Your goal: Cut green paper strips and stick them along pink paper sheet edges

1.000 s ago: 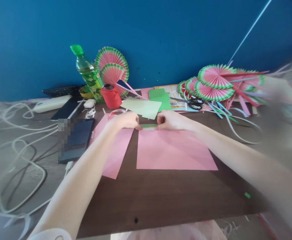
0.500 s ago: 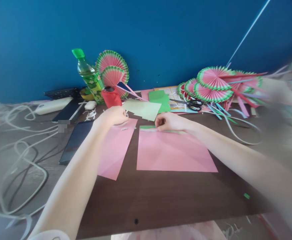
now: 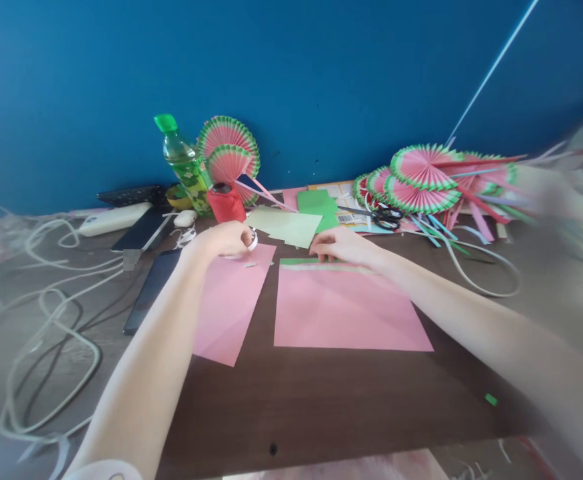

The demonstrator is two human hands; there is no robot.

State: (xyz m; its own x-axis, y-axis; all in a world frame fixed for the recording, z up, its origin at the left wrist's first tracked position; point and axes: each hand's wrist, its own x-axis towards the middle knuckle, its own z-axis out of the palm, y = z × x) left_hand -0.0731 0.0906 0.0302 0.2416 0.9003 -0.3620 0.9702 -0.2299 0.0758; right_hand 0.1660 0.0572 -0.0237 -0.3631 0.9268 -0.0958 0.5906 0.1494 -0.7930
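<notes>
My left hand (image 3: pixel 228 239) is closed around a roll of white tape (image 3: pixel 254 240), partly hidden by the fingers, over the upper part of a pink sheet of paper (image 3: pixel 231 303). To the right lies a second pink sheet (image 3: pixel 346 313). A green strip (image 3: pixel 296 261) runs along its far edge, with a whitish band (image 3: pixel 298 267) just below. My right hand (image 3: pixel 338 245) is at this far edge, fingers bent and drawn together. Whatever is between its fingertips is hidden.
Pale green paper (image 3: pixel 291 227), bright green paper (image 3: pixel 318 208) and scissors (image 3: pixel 384 219) lie behind the sheets. Pleated paper fans (image 3: pixel 424 177) are piled back right. A bottle (image 3: pixel 186 163), a red-wrapped cylinder (image 3: pixel 226 203), a phone (image 3: pixel 151 290) and white cables (image 3: pixel 61 320) are at left.
The view has tipped slightly upward. My right hand's fingers have moved off the whitish band, uncovering more of it. More of the tape roll shows at my left hand.
</notes>
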